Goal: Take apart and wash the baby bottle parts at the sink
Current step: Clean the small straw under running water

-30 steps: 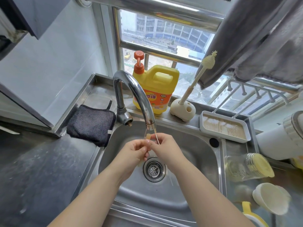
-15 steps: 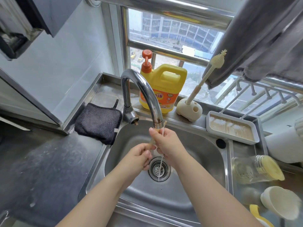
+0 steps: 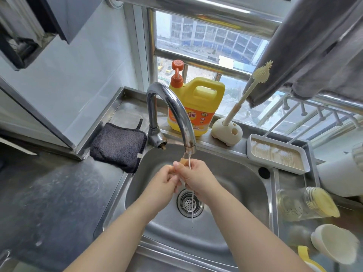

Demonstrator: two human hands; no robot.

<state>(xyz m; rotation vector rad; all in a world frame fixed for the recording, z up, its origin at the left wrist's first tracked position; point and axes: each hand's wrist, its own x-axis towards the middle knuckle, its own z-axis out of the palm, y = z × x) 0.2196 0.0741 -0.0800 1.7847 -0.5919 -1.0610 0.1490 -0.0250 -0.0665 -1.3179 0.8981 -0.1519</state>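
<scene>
Just below the faucet at centre frame, over the sink, the left hand and right hand pinch a thin straw-like bottle part under the water, seemingly light, bendy and slippery, so best gripped near its tan end.

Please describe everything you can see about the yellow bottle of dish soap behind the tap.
The yellow dish soap bottle is a big plastic jug with a moulded handle at its top right and an orange pump on its left shoulder. An orange label with printed text covers its lower front. It stands upright on the steel ledge before the window, partly hidden by the tap. Nothing holds it.
</scene>
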